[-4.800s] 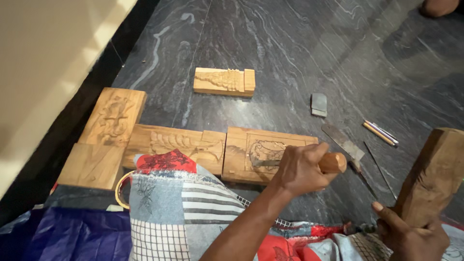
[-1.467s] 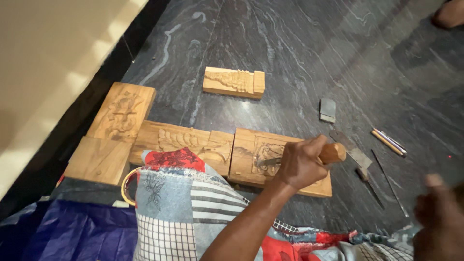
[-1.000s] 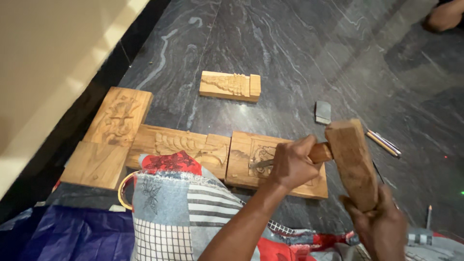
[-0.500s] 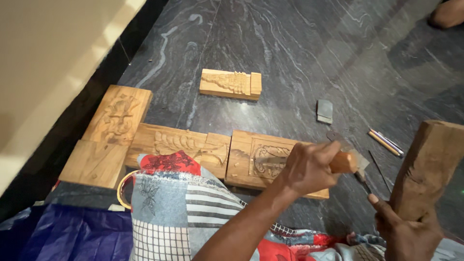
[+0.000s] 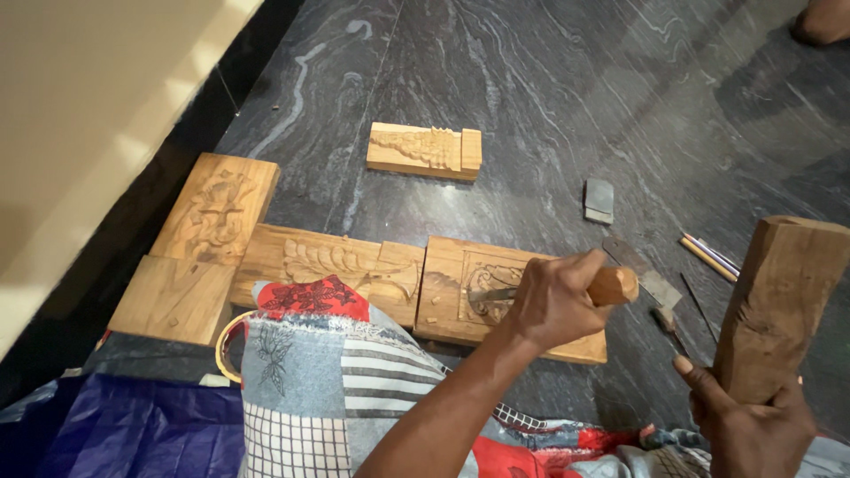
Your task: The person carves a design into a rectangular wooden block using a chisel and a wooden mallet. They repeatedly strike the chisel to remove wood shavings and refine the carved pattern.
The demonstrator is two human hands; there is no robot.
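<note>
Dark stone floor carrying everything. Long carved panel lying flat, near centre, relief half cut, pale wood. Right hand gripping a heavy wooden block upright, raised like a mallet. Left hand closing around a wooden-handled chisel, its blade resting on the carving.

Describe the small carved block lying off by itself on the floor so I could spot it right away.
Start at the long row of carved wooden panels on the dark marble floor, where the left hand works a chisel. Look past that row, farther from the person: the small carved block lies alone there. Unlike the joined panels, it touches nothing and is much shorter.
</note>
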